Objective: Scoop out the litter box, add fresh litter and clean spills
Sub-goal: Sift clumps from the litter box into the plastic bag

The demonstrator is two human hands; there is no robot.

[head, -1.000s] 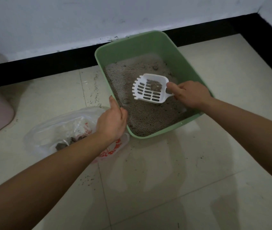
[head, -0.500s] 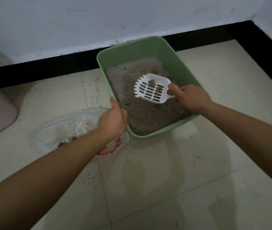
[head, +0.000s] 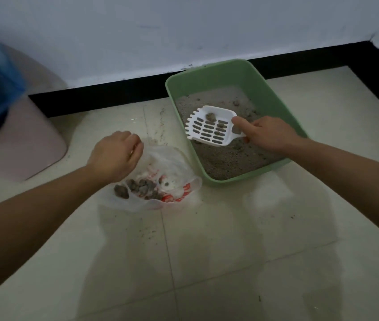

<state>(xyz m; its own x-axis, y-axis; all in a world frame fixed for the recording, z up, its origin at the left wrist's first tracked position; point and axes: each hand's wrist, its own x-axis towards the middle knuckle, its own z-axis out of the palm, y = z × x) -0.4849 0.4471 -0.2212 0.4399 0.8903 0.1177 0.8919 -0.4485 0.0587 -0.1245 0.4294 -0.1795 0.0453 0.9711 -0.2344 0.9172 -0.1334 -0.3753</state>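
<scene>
Right grip [head: 267,135]: clasps loaded scoop [head: 209,126] over litter box [head: 207,77].
Bag [head: 172,163]: left of scoop, just beside box.
Left grip [head: 116,156]: curled at bag rim; hold unclear.

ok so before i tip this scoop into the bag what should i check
1. Load on the scoop: ok, several clumps lie on it, over the litter box.
2. Grip on the handle: ok, the right hand holds it.
3. Plastic bag in place: ok, it lies on the floor beside the box.
4. Bag mouth held open: cannot tell, the left hand has curled fingers at its far edge, grip unclear.
5. Floor free of spills: not ok, grains are scattered on the tiles.
</scene>
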